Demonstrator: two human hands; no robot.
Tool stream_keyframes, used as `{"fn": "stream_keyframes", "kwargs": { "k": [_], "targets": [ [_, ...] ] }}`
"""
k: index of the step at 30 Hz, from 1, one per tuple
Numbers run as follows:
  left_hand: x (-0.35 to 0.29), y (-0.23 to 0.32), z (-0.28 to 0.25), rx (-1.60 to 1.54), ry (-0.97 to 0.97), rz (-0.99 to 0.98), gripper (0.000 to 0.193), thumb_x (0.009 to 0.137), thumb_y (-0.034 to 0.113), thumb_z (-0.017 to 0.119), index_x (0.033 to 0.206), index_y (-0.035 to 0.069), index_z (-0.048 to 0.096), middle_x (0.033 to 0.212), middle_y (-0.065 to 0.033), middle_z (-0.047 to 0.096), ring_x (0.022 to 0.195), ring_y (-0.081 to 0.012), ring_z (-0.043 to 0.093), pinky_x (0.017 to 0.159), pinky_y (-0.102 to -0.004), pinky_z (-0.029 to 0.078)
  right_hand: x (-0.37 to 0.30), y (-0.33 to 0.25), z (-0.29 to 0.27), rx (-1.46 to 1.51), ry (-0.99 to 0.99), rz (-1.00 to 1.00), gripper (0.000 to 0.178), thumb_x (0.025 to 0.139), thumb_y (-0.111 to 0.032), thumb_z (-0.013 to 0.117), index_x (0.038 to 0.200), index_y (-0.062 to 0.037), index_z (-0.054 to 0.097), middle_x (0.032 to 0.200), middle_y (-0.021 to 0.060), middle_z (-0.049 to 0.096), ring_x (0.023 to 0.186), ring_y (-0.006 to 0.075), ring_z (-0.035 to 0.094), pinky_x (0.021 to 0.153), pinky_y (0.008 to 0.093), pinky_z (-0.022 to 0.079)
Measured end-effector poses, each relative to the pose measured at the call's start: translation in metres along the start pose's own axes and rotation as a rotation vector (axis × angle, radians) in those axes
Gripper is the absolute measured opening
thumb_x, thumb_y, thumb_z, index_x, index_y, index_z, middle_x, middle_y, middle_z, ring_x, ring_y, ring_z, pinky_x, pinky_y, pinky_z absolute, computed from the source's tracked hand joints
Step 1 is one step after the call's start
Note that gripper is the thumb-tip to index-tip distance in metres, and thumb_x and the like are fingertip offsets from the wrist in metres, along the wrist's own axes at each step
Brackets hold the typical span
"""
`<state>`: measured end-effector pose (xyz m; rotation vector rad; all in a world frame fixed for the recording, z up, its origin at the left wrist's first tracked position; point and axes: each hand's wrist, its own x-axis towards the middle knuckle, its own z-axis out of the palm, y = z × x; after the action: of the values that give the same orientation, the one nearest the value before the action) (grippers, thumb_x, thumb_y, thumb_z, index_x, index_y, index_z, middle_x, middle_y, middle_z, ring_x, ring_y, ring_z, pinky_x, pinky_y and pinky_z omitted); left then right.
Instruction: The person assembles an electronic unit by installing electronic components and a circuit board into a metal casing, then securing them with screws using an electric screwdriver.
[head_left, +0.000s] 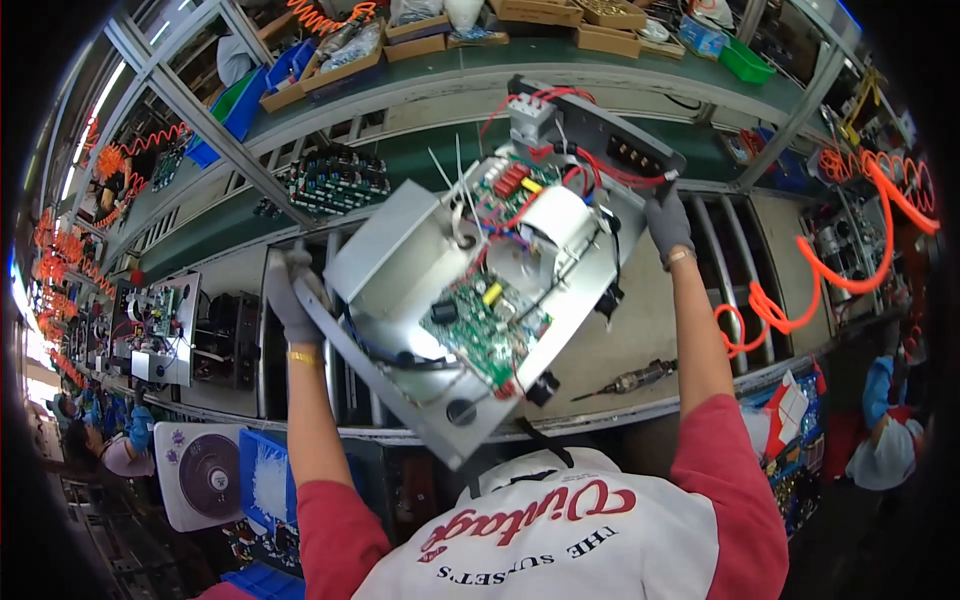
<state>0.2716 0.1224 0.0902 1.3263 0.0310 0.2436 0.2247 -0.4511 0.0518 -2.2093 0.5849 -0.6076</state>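
Steadily, the gloved left hand [294, 295] and right hand [668, 222] clamp opposite sides of a tilted metal chassis [488, 422] holding a green circuit board [480, 335].

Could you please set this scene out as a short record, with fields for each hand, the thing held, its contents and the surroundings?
Left hand: gloved, gripping the left side
Right hand: gloved, at the far right corner
Held: metal chassis, open-topped, turned askew over the rollers
Contents: green circuit boards, red wires
Far end: black panel
Right side: powered driver, orange coiled hose
Lower left: blue bin
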Motion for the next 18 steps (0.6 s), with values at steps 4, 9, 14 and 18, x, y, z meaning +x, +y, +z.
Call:
{"fn": "stream_keyframes", "kwargs": {
  "k": [4,9,14,18],
  "targets": [
    [0.019,-0.008,0.009,-0.072,-0.107,-0.004,0.055,0.104,0.051,0.041,0.095,0.0,0.058,0.046,-0.0004,0.041,0.03,-0.0144,0.036,0.029,-0.0276,0.03,0.015,0.036,-0.013,-0.132,-0.075,0.03,0.041,0.09,-0.025,0.053,0.122,-0.0028,0.061,0.113,0.029,0.066,0.111,0.0468,0.06,0.093,0.0505,0.048],
    [0.051,-0.012,0.006,-0.018,-0.175,-0.059,0.058,0.105,0.054,0.037,0.105,0.0,0.059,0.049,-0.0011,0.044,0.032,-0.015,0.039,0.031,-0.0298,0.036,-0.04,0.033,-0.041,-0.167,-0.02,0.048,0.04,0.088,-0.028,0.055,0.121,-0.0053,0.06,0.109,0.0271,0.068,0.105,0.0463,0.063,0.089,0.0529,0.049],
    [0.028,0.001,0.087,-0.123,-0.199,-0.175,0.059,0.104,0.055,0.043,0.127,0.002,0.058,0.079,-0.0031,0.06,0.061,-0.0136,0.058,0.052,-0.0298,0.049,-0.104,0.074,-0.088,-0.161,0.053,0.092,0.042,0.088,-0.027,0.057,0.124,-0.0054,0.058,0.097,0.0247,0.07,0.094,0.047,0.066,0.081,0.0553,0.051],
    [0.05,-0.011,0.048,0.212,-0.221,0.068,0.054,0.105,0.049,0.048,0.134,0.005,0.06,0.118,-0.0111,0.068,0.109,-0.0201,0.062,0.098,-0.0304,0.048,-0.149,0.064,-0.104,-0.206,0.086,0.082,0.042,0.09,-0.029,0.057,0.124,-0.0037,0.056,0.097,0.026,0.07,0.093,0.0462,0.066,0.082,0.0556,0.051]
  ]
}}
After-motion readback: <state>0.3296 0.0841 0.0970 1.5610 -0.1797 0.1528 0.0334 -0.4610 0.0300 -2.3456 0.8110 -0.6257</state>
